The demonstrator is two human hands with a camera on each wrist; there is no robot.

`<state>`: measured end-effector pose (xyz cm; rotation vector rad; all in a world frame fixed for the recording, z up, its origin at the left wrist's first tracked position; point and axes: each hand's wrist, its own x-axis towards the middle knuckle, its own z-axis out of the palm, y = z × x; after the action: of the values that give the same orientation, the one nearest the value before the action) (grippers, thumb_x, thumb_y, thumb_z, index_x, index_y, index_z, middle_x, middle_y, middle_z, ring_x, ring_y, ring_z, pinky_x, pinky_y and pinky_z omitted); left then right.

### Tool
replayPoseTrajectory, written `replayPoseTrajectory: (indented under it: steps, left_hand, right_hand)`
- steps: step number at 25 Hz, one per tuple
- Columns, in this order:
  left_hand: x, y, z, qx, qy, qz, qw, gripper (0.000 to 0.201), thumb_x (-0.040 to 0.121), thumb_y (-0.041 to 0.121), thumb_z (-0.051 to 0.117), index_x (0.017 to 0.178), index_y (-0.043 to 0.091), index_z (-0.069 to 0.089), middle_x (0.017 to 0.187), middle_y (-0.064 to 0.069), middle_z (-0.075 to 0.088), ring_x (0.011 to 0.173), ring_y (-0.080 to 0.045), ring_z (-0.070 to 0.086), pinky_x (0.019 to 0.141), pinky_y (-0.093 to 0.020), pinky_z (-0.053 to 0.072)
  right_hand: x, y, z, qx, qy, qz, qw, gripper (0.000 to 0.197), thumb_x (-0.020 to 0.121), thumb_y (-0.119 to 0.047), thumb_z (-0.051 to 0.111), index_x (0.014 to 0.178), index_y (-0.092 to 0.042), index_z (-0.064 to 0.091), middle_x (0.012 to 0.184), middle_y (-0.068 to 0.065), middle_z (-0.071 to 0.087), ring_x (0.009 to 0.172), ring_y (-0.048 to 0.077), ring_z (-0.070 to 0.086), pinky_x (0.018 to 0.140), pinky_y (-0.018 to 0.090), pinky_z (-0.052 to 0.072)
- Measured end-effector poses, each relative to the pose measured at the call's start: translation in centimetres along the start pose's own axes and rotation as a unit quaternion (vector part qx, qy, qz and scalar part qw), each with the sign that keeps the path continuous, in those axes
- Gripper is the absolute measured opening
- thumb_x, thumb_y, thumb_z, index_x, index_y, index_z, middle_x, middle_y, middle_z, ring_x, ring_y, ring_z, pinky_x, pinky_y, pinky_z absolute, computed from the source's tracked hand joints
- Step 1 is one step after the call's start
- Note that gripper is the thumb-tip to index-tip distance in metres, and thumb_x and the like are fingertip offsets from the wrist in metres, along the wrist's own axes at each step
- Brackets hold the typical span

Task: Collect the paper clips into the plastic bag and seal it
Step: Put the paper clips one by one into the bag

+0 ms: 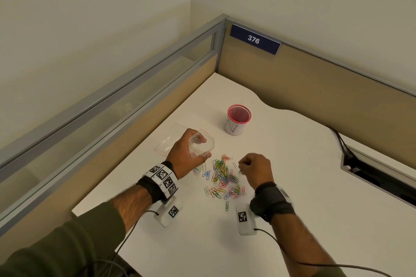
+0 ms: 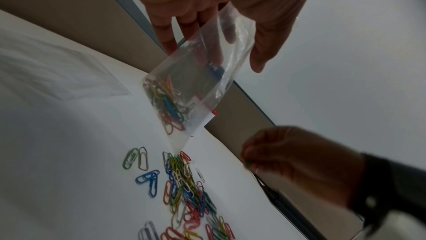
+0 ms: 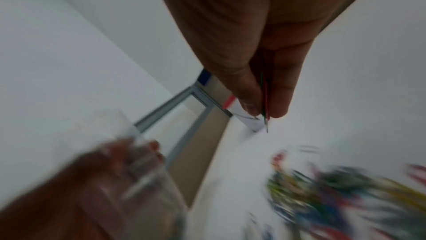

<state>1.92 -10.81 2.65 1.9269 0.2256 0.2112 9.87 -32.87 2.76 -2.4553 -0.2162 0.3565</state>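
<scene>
Over at the far left of the table [image 1: 292, 164], a spare clear bag [image 1: 167, 139] is lying flat. Just beside it, my left hand [image 1: 186, 153] is holding the plastic bag [image 2: 198, 72] off the surface, thumb and fingers curling round its top and keeping the mouth open; some coloured clips are already sitting in its bottom corner, which is hanging right above the pile. Below and between my hands, the paper clips [image 1: 222, 177] are lying scattered in a loose heap on the white table. To the right of the heap, my right hand [image 1: 255, 167] is hovering with fingers bunched, pinching a few clips [image 3: 265, 101], green and red, between thumb and forefinger. Farther back, a red-rimmed cup [image 1: 237, 119] is standing upright, well apart from everything.
</scene>
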Motion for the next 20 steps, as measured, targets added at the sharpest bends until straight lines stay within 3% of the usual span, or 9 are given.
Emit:
replayPoseTrajectory:
  steps: [2,4,7,10,14,17,20]
  left_hand:
    - [0.0,0.2,0.5,0.001,-0.003,0.002,1.000,0.044,0.078,0.018,0.082,0.111,0.016,0.053,0.105,0.013,0.061,0.107,0.004,0.055,0.075,0.003,0.041]
    - [0.1,0.4,1.1,0.005,-0.008,0.005,1.000,0.044,0.077,0.019,0.082,0.111,0.017,0.053,0.105,0.013,0.061,0.106,0.003,0.056,0.076,0.002,0.041]
    - [0.2,0.7,1.8,0.010,-0.014,0.008,1.000,0.045,0.077,0.020,0.082,0.111,0.020,0.052,0.106,0.011,0.061,0.106,-0.002,0.057,0.082,-0.009,0.045]
    - [0.5,0.9,2.5,0.013,-0.018,0.010,1.000,0.048,0.078,0.023,0.082,0.112,0.025,0.048,0.104,0.015,0.059,0.104,-0.007,0.058,0.086,-0.017,0.046]
    - [0.5,1.1,2.6,-0.004,-0.020,0.018,1.000,0.049,0.077,0.022,0.082,0.110,0.028,0.046,0.101,0.018,0.058,0.098,-0.003,0.060,0.080,-0.009,0.048]
    - [0.2,0.9,1.7,-0.013,-0.013,0.021,1.000,0.044,0.078,0.019,0.082,0.109,0.020,0.051,0.106,0.008,0.061,0.105,-0.006,0.060,0.078,-0.006,0.048]
    - [0.0,0.5,0.1,-0.022,0.001,0.019,1.000,0.043,0.078,0.017,0.082,0.110,0.015,0.053,0.107,0.004,0.062,0.108,-0.008,0.059,0.076,-0.001,0.044]
  right_hand:
    - [-0.6,-3.0,-2.4,0.069,0.038,-0.042,0.996,0.007,0.085,-0.004,0.065,0.083,-0.008,0.071,0.079,0.005,0.071,0.071,0.020,0.069,0.077,0.036,0.059]
    - [-1.3,-6.4,-4.3,0.103,0.062,-0.093,0.988,0.007,0.085,-0.006,0.066,0.087,-0.010,0.072,0.080,0.002,0.070,0.072,0.016,0.068,0.073,0.026,0.057]
    - [-1.9,-10.7,-5.2,0.104,0.063,-0.148,0.982,0.009,0.087,-0.009,0.066,0.091,-0.014,0.072,0.082,-0.006,0.067,0.075,0.009,0.065,0.070,0.013,0.051]
    - [-1.8,-12.4,-4.1,0.053,0.035,-0.170,0.983,0.011,0.089,-0.009,0.063,0.094,-0.013,0.071,0.091,-0.002,0.069,0.081,0.011,0.064,0.078,0.021,0.054]
    - [-1.7,-12.3,-3.3,0.019,0.021,-0.189,0.981,0.017,0.092,-0.011,0.059,0.104,-0.012,0.071,0.102,0.002,0.071,0.088,0.016,0.066,0.087,0.031,0.056]
    - [-0.6,-10.4,-3.9,0.053,0.068,-0.180,0.980,0.017,0.092,-0.012,0.058,0.103,-0.013,0.071,0.098,0.001,0.071,0.084,0.017,0.066,0.083,0.033,0.057]
    - [2.5,-6.5,-3.2,-0.034,0.058,-0.133,0.989,0.017,0.091,-0.014,0.059,0.103,-0.012,0.071,0.102,0.004,0.072,0.088,0.021,0.067,0.087,0.037,0.055]
